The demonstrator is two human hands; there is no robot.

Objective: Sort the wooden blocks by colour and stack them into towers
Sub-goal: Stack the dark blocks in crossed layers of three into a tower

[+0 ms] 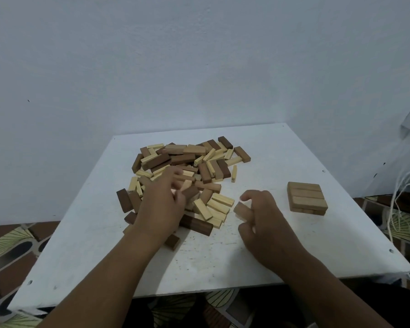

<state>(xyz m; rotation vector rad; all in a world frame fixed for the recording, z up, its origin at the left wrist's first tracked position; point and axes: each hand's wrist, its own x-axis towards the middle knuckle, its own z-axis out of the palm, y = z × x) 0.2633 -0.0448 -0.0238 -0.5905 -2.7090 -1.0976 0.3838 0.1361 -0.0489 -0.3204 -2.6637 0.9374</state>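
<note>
A white board (258, 252) fills the lower middle of the frame, set against a pale blue wall (175, 67). A loose pile of wooden blocks (187, 162) lies on the board just left of centre, mixing pale yellow, mid-brown and dark brown pieces at all angles.

The left hand (161, 207) reaches into the near side of the pile, in the middle of the frame. Its fingers are curled down among the blocks and look blurred; a brown block (191, 191) sits right at the fingertips, but I cannot tell whether the hand has hold of it or only touches it.

The right hand (265, 218) is just right of the pile, lower centre-right. Its fingers are curled round a light brown block (242, 210), which sticks out to the left from between the fingers and thumb, raised a little off the board as far as can be seen.

Further right, in the centre-right of the frame, stands a short stack (307, 197) of light brown blocks: a top layer of three lying side by side, with at least one more layer under it. It stands well apart from the pile and near the right hand.

A single dark brown block (172, 242) lies by the left wrist. A patterned floor covering (10, 245) shows at lower left, and white cords (398, 209) hang at the right edge.
</note>
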